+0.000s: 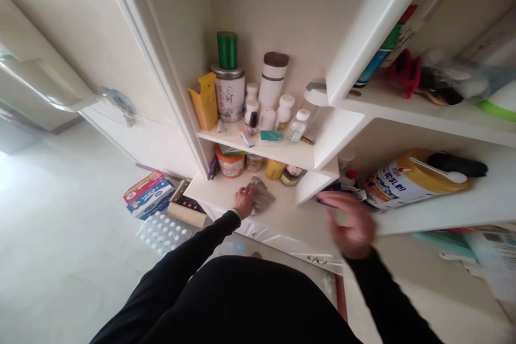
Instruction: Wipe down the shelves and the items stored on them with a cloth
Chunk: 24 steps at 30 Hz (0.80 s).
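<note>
My left hand (244, 201) rests on the white counter (209, 193), its fingers closed on a crumpled grey cloth (262, 196). Farther right, my right hand (351, 224) is raised and blurred by motion, near the edge of the lower right compartment; its fingers are smeared, so its grip is unclear. Behind the cloth, under the shelf, stand an orange and white tub (230, 165), a small jar (254, 163), a yellow container (274, 169) and a dark-labelled jar (293, 174).
The shelf (226, 137) above bears a yellow box (204, 105), a white canister (231, 97), a green tin (227, 50), a tumbler (273, 80) and several white bottles. A large bag (403, 185) lies at right. Boxes (149, 196) and an egg-tray-like pack (163, 232) sit at lower left.
</note>
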Available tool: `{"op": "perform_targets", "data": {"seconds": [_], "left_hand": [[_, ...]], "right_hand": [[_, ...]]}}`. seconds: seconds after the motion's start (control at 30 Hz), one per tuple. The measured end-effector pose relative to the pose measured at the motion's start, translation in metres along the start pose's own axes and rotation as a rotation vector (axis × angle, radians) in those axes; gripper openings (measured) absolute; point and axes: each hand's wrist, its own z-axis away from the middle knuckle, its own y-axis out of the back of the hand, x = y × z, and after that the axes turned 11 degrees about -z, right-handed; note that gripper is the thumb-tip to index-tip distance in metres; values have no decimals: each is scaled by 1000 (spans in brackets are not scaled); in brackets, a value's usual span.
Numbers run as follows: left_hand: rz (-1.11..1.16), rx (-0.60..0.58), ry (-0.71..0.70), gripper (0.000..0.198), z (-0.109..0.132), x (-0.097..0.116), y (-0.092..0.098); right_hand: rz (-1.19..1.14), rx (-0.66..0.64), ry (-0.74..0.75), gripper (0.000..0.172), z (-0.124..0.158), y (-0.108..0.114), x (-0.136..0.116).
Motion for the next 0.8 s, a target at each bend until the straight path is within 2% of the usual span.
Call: {"op": "perform_targets", "data": {"seconds": [0.03,0.07,0.13,0.17,0.27,0.3,0.33,0.43,0.5,0.63,0.73,0.8], "left_hand": [[15,32,-17,52,2,3,5],[28,61,-41,49,4,7,13],[75,194,-122,38,10,17,35],[108,317,-173,32,13,23,49],[169,814,-331,22,12,43,104],[144,915,-374,23,9,50,123],[99,944,-403,26,3,56,141],[-58,836,-450,38,-21,68,182],[-135,744,-430,41,-37,70,195],[-213,649,-375,43,-54,73,201],[-247,613,-320,46,-54,80,202],[-288,576,-272,49,-51,85,204]], "right_hand": [[-88,-144,-52,29,14,-27,-12],[-159,-185,-121,29,24,-48,-21],[-222,-152,-202,31,30,-75,-29],[-230,-106,-220,31,26,-82,-29],[-219,33,-221,42,-6,-89,-11],[-209,70,-223,50,-19,-91,-1],[-184,89,-212,58,-31,-94,10],[-81,104,-185,73,-60,-110,44],[-43,119,-181,76,-70,-121,62],[1,164,-206,78,-77,-133,85],[19,197,-257,79,-79,-134,94],[9,163,-268,79,-80,-134,97]]}}
